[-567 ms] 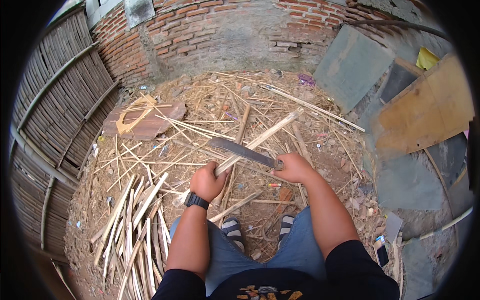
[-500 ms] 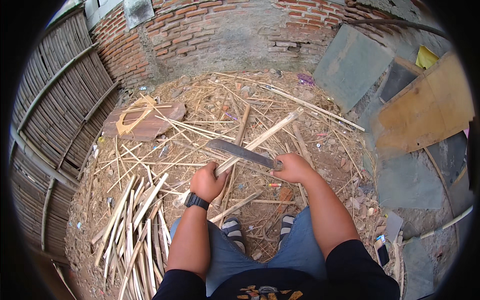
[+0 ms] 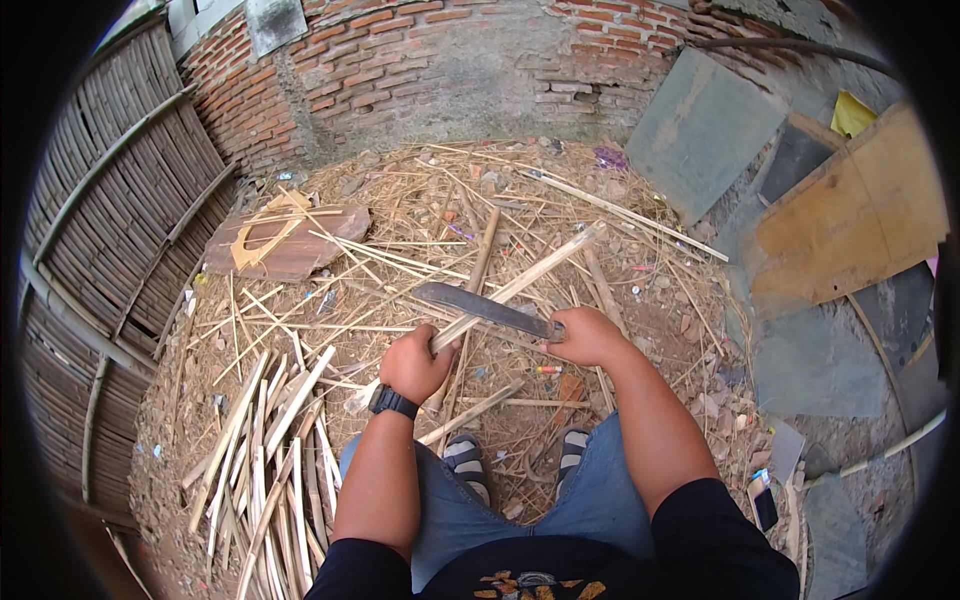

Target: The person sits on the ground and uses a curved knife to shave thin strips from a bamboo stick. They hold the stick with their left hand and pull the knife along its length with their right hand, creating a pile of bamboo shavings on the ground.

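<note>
My left hand [image 3: 416, 362], with a dark watch on its wrist, is closed around the lower part of a pale strip of split wood or bamboo [image 3: 545, 265]. The strip slants up and away to the right. My right hand [image 3: 585, 337] grips the handle of a machete [image 3: 490, 308], mostly hidden in the fist. Its dark, broad blade points left and crosses over the strip just beyond my left hand. Whether the edge touches the strip, I cannot tell.
Split strips [image 3: 275, 470] lie heaped at the left near my leg. A brown board [image 3: 290, 243] is farther back, among scattered sticks. A woven bamboo fence [image 3: 110, 220] stands left, a brick wall [image 3: 430, 80] behind, leaning sheets [image 3: 850, 215] right. A phone [image 3: 764, 503] lies low right.
Hardly anything differs. The far end of the pale strip has dipped very slightly, while both hands keep their grips in nearly the same place.
</note>
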A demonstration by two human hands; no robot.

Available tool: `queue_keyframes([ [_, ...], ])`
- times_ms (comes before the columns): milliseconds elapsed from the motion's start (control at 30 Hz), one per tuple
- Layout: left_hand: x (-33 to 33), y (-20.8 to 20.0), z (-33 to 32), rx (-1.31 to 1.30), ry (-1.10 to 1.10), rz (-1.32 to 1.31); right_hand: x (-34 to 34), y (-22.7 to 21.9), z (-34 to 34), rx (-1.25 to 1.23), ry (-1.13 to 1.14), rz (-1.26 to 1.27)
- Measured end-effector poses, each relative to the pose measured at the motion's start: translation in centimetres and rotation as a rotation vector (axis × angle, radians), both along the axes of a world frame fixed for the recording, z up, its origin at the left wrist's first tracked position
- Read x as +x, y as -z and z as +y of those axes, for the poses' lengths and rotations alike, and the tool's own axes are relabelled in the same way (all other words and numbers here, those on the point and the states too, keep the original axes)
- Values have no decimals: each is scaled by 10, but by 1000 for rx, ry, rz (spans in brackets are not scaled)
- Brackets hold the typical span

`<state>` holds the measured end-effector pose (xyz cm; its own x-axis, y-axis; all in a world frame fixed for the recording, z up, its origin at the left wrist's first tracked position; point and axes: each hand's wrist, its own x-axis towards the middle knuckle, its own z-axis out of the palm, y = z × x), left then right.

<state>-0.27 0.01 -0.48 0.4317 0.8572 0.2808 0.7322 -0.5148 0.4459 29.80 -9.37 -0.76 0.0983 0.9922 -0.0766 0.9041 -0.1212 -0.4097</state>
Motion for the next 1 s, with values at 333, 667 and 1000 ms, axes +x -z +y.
queue_keyframes([
  [333,3,-2,-2,-55,24,45,-6,-2,-1,-73,17,65],
  [667,10,8,-8,-89,144,122,-16,2,3,-132,-74,31],
  [1000,10,7,-7,-91,158,123,-14,13,5,-68,-78,0],
])
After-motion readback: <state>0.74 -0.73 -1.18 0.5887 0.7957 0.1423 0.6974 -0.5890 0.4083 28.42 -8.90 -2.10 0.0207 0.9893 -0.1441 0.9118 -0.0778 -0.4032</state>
